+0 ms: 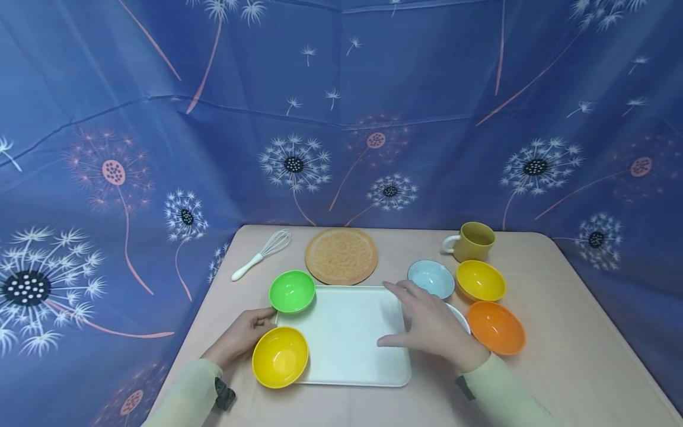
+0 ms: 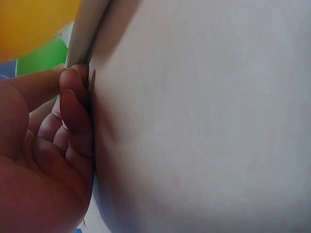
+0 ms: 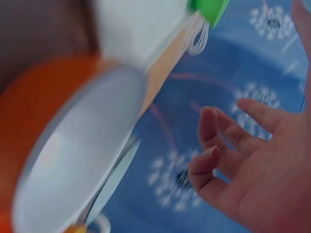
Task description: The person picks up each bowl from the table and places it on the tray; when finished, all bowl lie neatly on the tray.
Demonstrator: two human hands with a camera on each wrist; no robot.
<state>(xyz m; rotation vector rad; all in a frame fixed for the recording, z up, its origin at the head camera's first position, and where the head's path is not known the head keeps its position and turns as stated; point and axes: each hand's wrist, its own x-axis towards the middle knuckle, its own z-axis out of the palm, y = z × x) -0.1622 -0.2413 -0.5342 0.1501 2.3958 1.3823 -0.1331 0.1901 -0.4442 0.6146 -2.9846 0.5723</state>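
Note:
My left hand (image 1: 242,335) grips the left edge of a white rectangular tray (image 1: 354,341), with the fingers curled at its rim in the left wrist view. A green bowl (image 1: 292,292) and a yellow bowl (image 1: 280,357) overlap the tray's left corners, one on either side of that hand. Above the tray's right side hovers my right hand (image 1: 434,329), fingers spread and holding nothing. A white bowl (image 3: 80,158) is close by, mostly hidden behind this hand in the head view. Just beyond the hand stands a light blue bowl (image 1: 431,279).
Right of the tray are an orange bowl (image 1: 496,328), a second yellow bowl (image 1: 480,280) and a mustard mug (image 1: 476,240) with a white handle. Behind the tray lie a round tan board (image 1: 341,256) and a white whisk (image 1: 261,255). A blue dandelion-print cloth (image 1: 341,160) hangs around the table.

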